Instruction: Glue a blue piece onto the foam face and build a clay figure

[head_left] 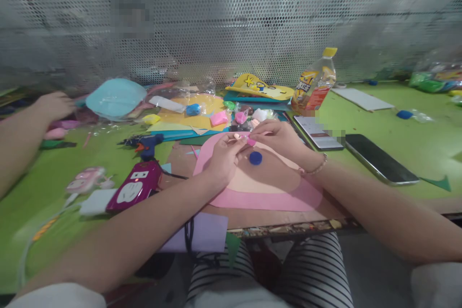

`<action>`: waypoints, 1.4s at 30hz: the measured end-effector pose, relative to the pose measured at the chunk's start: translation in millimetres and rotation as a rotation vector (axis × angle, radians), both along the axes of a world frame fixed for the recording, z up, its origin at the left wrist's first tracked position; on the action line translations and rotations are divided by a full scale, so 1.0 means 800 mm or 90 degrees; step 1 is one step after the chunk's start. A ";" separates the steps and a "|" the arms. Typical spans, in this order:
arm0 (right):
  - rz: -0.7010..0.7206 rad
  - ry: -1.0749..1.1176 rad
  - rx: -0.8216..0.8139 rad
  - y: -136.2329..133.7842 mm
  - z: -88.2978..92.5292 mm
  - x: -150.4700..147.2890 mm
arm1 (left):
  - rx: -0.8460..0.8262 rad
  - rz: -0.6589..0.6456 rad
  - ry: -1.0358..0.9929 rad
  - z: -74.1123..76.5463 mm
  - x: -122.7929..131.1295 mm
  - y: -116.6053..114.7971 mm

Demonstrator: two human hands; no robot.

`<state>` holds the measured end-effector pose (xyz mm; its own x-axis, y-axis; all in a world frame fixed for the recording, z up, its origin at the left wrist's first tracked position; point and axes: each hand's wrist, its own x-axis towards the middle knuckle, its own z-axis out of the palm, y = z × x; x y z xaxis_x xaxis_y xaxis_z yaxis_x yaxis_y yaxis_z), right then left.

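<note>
My left hand (224, 154) and my right hand (277, 137) meet over a pink foam sheet (267, 197) with a peach shape (267, 178) on it. Both pinch a small pink clay piece (250, 141) between their fingertips. A round blue clay disc (255, 158) lies on the sheet just below my fingers. A bead bracelet (314, 169) circles my right wrist.
Coloured clay lumps (218, 118), foam sheets and a yellow cartoon pouch (260, 87) lie beyond. A glue gun (144, 144) and a magenta device (135, 190) sit left. Two phones (378, 159) and a bottle (314, 84) stand right. Another person's arm (25, 130) reaches in far left.
</note>
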<state>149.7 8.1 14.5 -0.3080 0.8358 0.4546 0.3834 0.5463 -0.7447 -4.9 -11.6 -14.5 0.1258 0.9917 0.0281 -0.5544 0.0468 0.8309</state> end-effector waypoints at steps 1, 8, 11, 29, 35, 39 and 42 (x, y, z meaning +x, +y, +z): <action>-0.004 0.001 -0.002 -0.001 0.000 -0.001 | 0.000 -0.009 -0.006 0.000 0.000 0.000; -0.020 -0.001 0.008 -0.003 0.001 -0.003 | -0.031 -0.028 -0.036 0.005 0.001 -0.003; -0.015 0.009 0.008 -0.004 0.002 -0.003 | -0.041 -0.045 -0.055 0.005 0.002 -0.002; -0.050 -0.005 0.034 0.000 0.000 0.000 | 0.002 -0.022 -0.034 0.002 0.002 -0.002; -0.042 0.009 0.067 0.004 0.006 0.007 | 0.013 -0.010 -0.025 0.003 0.003 -0.002; -0.012 -0.023 0.100 0.005 0.011 0.014 | 0.030 -0.007 -0.009 0.003 0.003 -0.002; 0.017 -0.036 0.104 0.006 0.011 0.016 | 0.038 -0.002 0.002 0.004 0.004 -0.003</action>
<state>162.3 12.9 23.1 -0.3575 0.7435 0.5651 0.4058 0.6687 -0.6231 -2.0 -14.4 -11.4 0.1292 0.9878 0.0867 -0.5520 -0.0010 0.8338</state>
